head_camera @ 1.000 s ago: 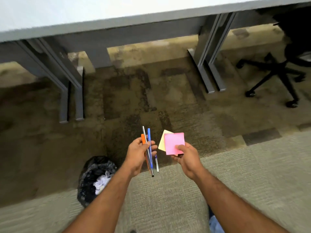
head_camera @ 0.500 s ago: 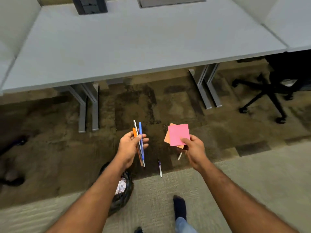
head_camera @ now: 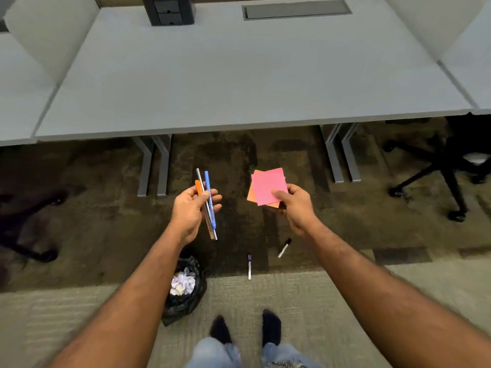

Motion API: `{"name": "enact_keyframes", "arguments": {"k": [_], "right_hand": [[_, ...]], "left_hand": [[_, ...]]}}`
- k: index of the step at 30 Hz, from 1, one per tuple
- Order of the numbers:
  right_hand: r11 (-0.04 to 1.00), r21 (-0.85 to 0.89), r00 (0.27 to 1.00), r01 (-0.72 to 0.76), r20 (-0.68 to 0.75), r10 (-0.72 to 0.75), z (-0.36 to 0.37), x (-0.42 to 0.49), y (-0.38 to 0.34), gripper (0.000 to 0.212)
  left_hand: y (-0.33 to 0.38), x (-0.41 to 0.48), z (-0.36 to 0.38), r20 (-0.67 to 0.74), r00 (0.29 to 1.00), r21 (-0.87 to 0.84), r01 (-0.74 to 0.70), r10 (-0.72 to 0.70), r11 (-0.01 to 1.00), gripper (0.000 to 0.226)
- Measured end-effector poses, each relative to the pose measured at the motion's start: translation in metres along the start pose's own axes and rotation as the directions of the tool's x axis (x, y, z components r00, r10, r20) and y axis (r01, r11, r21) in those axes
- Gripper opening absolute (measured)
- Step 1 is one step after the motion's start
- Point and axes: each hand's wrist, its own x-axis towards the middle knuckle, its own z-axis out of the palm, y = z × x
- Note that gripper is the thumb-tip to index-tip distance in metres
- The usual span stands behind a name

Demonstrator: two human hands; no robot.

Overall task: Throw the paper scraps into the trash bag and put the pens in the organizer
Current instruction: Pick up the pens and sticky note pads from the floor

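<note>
My left hand (head_camera: 191, 208) grips a bunch of pens (head_camera: 207, 203): one orange, one clear grey, one blue. Pink and orange sticky notes (head_camera: 267, 188) sit pinched in my right hand (head_camera: 295, 205). Both hands hover over dark carpet in front of the desk. A black trash bag (head_camera: 186, 298) with crumpled white paper scraps (head_camera: 183, 284) inside stands on the floor below my left forearm. Two more pens lie on the carpet: a purple-capped pen (head_camera: 249, 266) and a black-capped marker (head_camera: 284, 247). A black organizer (head_camera: 170, 10) stands at the desk's far edge.
The grey desk (head_camera: 239, 75) spans the upper half, with metal legs (head_camera: 155, 166) left and right (head_camera: 341, 152). A black office chair base (head_camera: 438, 171) stands at right, another chair base (head_camera: 29, 229) at left. My socked feet (head_camera: 244, 329) stand on light carpet.
The view has tilted up from the floor under the desk to show the desk top and organizer. Both hands keep their hold, spread farther apart. The pens on the floor came into view.
</note>
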Motion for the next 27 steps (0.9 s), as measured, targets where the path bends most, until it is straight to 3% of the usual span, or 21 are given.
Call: {"name": "enact_keyframes", "arguments": {"k": [9,20,27], "right_hand": [[0.999,-0.034,0.999,0.039,0.001,-0.039,0.05,0.047,-0.035,0.023],[0.997,0.024,0.995,0.069,-0.074,-0.067,0.12,0.105,-0.097,0.039],[0.994,0.078,0.997,0.081,-0.004,-0.081,0.158,0.154,-0.129,0.044]], "left_hand": [[0.045,0.055,-0.014,0.028,0.999,0.039,-0.036,0.035,0.999,0.031],[0.137,0.138,-0.024,0.096,0.994,0.085,-0.069,0.061,0.994,0.023],[0.17,0.188,-0.026,0.092,0.992,0.083,-0.089,0.081,0.993,0.025]]}}
